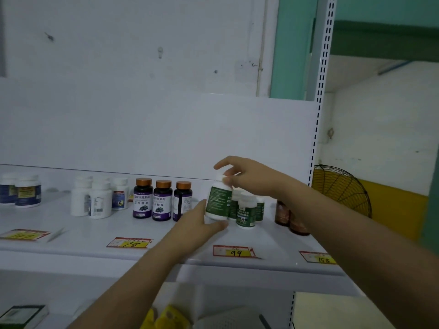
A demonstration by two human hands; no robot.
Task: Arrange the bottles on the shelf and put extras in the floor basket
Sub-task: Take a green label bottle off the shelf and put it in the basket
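Shelf edge: the shelf [71,248] ends in a front lip. The "99" price tag [234,251] lies near it, in front of the held bottle.
Open room: bare surface runs from the bottle rows forward to the lip.
Right boundary: slotted upright post [317,129], with a wire fan guard [342,191] beyond.
Obstructions: green-label cluster [245,214] just behind; purple-label bottles [142,200] just left; brown bottles [282,213] right, partly hidden by the forearm.
Held bottle [217,200]: white body and cap, green label, slightly tilted; base contact with the shelf cannot be told.
Left hand [197,224] grip: curled round the lower body, thumb at the base.
Right hand [249,176] grip: fingertips pinch the cap, index finger raised.
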